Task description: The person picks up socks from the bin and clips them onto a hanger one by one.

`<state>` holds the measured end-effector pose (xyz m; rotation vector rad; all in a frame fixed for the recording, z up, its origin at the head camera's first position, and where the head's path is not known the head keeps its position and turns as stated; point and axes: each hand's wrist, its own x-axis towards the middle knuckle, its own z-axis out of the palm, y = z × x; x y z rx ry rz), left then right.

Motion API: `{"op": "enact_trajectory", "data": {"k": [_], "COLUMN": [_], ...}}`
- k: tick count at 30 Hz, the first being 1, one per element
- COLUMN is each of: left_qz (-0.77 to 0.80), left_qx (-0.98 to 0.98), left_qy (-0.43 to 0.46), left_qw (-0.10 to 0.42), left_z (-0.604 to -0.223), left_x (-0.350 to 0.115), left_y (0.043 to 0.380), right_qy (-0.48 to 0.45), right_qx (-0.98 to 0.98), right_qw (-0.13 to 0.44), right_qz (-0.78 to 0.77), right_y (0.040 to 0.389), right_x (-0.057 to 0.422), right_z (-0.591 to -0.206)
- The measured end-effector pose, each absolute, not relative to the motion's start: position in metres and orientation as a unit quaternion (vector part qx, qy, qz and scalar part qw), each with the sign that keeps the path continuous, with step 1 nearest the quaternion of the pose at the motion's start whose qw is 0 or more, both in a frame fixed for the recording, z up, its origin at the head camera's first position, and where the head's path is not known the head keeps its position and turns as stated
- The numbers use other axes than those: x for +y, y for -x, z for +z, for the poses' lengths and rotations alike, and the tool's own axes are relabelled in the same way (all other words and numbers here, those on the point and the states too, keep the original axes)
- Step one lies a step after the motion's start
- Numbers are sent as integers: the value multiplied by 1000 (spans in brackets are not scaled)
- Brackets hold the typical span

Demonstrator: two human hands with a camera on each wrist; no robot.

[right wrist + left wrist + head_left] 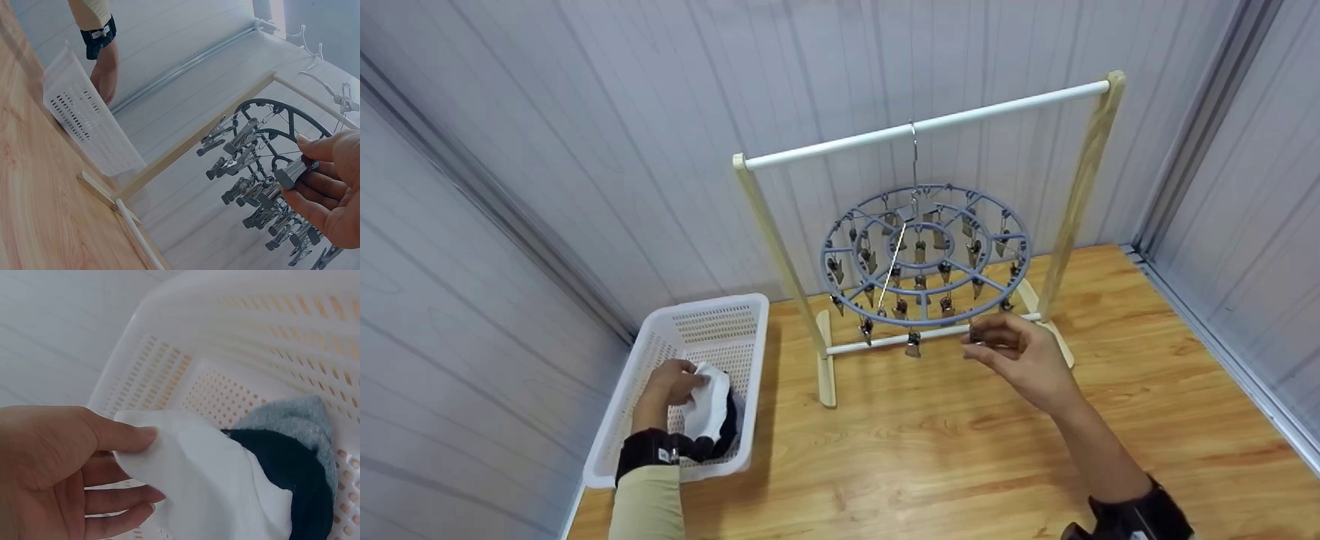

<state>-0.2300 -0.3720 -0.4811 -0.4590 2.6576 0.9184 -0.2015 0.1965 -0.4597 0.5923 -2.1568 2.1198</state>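
Note:
Inside the white basket point(758, 337), my left hand point(671, 382) pinches the edge of a white cloth point(202, 478) between thumb and fingers. Beneath that cloth lie a dark navy cloth point(298, 467) and a grey cloth point(292, 413). At the front right edge of a round grey-blue clip hanger point(924, 321), my right hand point(1024, 360) holds one of its clothespins point(292, 173) between thumb and fingers. Several more clips dangle from the hanger's rings.
The hanger hooks over the white bar point(832, 146) of a wooden-legged rack point(1084, 180) on the wood-grain floor point(922, 450). Pale panelled walls point(622, 112) rise behind and at both sides. The basket stands left of the rack.

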Motion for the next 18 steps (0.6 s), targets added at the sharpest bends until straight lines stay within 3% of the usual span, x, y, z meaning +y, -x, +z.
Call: {"op": "enact_trajectory", "data": {"k": [18], "left_qz": [364], "left_qx": [927], "left_qy": [92], "left_qw": [11], "left_z": [-469], "left_x": [-358], "left_y": [228], "right_qy": [-194], "right_qx": [-698], "right_qw": [54], "right_qz": [687], "right_y": [197], "right_x": [189], "right_z": [-462]}}
